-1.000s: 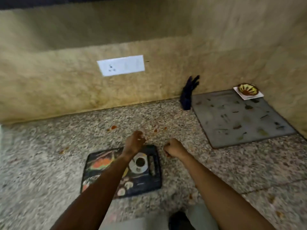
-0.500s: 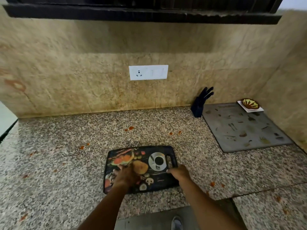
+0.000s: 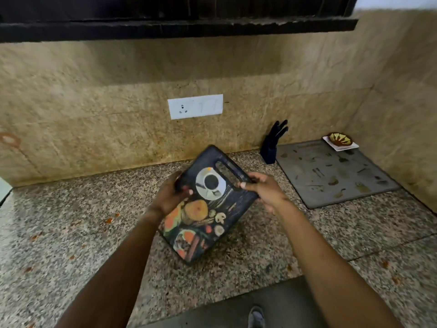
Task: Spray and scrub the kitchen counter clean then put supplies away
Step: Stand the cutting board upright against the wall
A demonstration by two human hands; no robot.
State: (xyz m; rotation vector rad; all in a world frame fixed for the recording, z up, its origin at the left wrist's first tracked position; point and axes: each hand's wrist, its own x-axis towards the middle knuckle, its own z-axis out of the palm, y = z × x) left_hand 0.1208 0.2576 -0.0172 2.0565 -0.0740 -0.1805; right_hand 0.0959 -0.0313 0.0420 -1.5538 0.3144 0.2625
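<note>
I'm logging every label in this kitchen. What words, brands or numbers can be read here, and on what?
None can be read.
Grey mat: a faint line along its far edge, too blurred to read.
Cutting board, held in both hands: food pictures only.
Wall socket plate: no lettering to make out.

Knife block [image 3: 272, 147], mat [image 3: 331, 174] perhaps crowd right corner.

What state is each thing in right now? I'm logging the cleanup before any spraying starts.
Cutting board: lifted, tilted, held by both hands.
Left hand: grips the board's left edge.
Right hand: grips the board's handle end.
Counter: dirty, with orange spots.
Knife block: upright against the wall.
Grey mat: lying flat, stained.
Small bowl: upright on a white plate.
</note>
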